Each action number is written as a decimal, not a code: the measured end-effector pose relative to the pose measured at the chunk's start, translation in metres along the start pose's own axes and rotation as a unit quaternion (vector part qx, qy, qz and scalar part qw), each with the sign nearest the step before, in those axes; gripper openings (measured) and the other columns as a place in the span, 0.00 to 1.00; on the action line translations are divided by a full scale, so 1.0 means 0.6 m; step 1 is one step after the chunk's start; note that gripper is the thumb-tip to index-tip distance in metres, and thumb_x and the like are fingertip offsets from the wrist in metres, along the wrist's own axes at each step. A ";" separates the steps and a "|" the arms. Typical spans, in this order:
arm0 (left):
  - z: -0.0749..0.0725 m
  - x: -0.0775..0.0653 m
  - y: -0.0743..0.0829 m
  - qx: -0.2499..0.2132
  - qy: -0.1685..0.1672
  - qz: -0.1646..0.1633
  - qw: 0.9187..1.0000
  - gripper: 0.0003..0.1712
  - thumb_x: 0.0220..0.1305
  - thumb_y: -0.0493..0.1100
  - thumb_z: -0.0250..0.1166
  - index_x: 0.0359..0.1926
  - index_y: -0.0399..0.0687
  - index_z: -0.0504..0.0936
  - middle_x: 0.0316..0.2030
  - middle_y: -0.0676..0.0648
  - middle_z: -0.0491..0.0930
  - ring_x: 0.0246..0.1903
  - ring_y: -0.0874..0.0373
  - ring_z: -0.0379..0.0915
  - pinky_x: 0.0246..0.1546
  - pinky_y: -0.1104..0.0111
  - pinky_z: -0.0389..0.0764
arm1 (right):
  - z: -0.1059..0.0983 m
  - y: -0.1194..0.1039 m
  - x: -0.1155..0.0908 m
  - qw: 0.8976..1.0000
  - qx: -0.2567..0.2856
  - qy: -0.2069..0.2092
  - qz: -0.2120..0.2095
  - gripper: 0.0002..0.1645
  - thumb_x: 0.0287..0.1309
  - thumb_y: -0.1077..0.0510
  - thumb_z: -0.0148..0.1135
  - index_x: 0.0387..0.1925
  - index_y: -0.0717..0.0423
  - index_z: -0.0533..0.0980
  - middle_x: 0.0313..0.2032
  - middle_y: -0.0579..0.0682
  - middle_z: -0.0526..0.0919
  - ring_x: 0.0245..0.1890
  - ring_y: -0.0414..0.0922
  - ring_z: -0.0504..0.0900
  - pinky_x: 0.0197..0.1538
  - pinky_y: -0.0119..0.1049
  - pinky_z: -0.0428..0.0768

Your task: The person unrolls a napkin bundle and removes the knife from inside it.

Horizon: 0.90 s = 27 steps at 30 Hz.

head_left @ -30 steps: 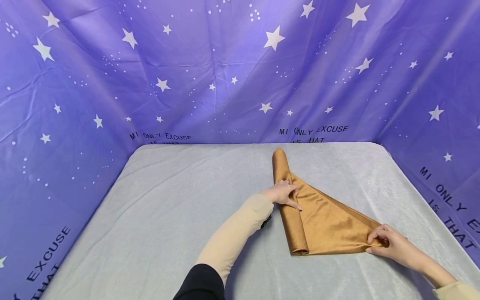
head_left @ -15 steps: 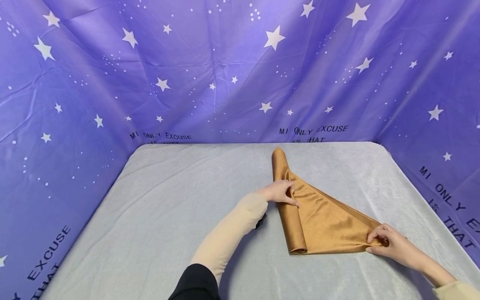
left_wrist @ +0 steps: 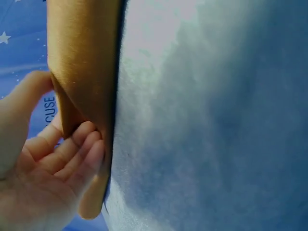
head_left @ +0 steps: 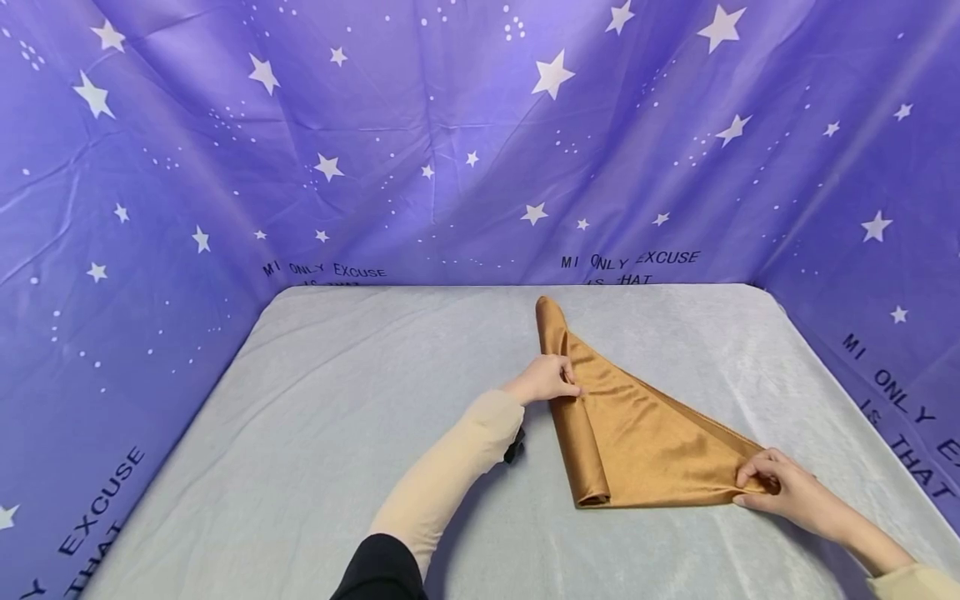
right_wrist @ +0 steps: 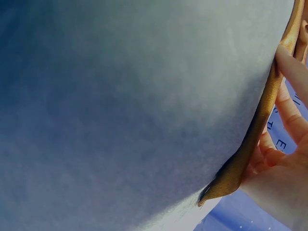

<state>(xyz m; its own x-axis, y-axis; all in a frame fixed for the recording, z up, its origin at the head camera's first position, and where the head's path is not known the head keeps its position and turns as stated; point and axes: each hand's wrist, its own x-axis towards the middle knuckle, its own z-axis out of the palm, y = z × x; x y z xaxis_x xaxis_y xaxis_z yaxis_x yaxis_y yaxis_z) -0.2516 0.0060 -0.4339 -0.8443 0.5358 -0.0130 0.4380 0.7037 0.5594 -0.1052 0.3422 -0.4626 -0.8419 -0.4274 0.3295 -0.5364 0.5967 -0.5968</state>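
Observation:
A shiny golden-brown satin cloth lies on the grey table cover, its left side rolled into a long tube and its right side tapering to a corner. My left hand reaches over the middle of the roll and grips it, thumb and fingers curled into the fabric. In the left wrist view that hand bunches a fold at the edge of the roll. At the tapered corner, my right hand pinches the cloth between thumb and fingers. Its wrist view shows the thumb along the cloth's edge.
The grey table cover spreads out to the left and in front of the cloth. Purple curtains with white stars and black lettering stand around the back and sides. The back table edge runs just beyond the roll's far end.
My left hand has shifted slightly left, drawing the rolled side with it, and its thumb and fingers have closed together on the fabric. The right hand stays at the corner.

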 end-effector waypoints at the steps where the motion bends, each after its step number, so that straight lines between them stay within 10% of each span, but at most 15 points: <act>1: -0.001 -0.001 0.001 -0.005 -0.001 -0.010 1.000 0.10 0.48 0.46 0.68 0.25 0.45 0.77 0.21 0.55 0.74 0.22 0.66 0.65 0.26 0.80 0.65 | 0.000 -0.001 0.000 1.000 -0.001 0.000 0.001 0.20 0.29 0.70 0.71 0.23 0.48 0.71 0.29 0.40 0.69 0.30 0.30 0.62 0.31 0.23 0.60; 16: 0.004 -0.018 -0.007 -0.145 0.035 -0.068 0.986 0.13 0.43 0.35 0.70 0.34 0.39 0.81 0.17 0.54 0.70 0.16 0.66 0.61 0.22 0.78 0.65 | -0.001 -0.003 0.002 1.000 0.001 -0.004 0.009 0.20 0.28 0.70 0.71 0.23 0.48 0.72 0.28 0.40 0.69 0.29 0.30 0.62 0.30 0.23 0.60; 23: -0.001 -0.032 -0.014 -0.241 0.057 -0.108 0.963 0.14 0.44 0.31 0.67 0.36 0.39 0.82 0.13 0.54 0.65 0.13 0.65 0.60 0.17 0.76 0.64 | -0.001 -0.006 0.004 1.000 0.003 -0.006 0.008 0.20 0.29 0.71 0.70 0.23 0.48 0.72 0.28 0.39 0.69 0.29 0.30 0.62 0.30 0.23 0.60; 27: -0.008 -0.042 -0.019 -0.321 0.064 -0.132 0.936 0.15 0.45 0.26 0.64 0.38 0.36 0.80 0.13 0.51 0.68 0.13 0.63 0.64 0.18 0.73 0.71 | -0.001 -0.004 0.004 1.000 0.009 -0.004 -0.003 0.21 0.28 0.72 0.70 0.23 0.48 0.72 0.28 0.40 0.69 0.29 0.30 0.62 0.30 0.23 0.60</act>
<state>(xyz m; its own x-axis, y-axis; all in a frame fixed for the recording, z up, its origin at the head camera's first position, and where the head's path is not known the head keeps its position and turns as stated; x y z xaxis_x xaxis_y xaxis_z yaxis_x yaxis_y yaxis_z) -0.2369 -0.0179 -0.4362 -0.9450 0.2933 -0.1451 -0.0327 0.3566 0.9337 -0.1059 0.3404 -0.4601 -0.8383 -0.4360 0.3274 -0.5401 0.5821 -0.6078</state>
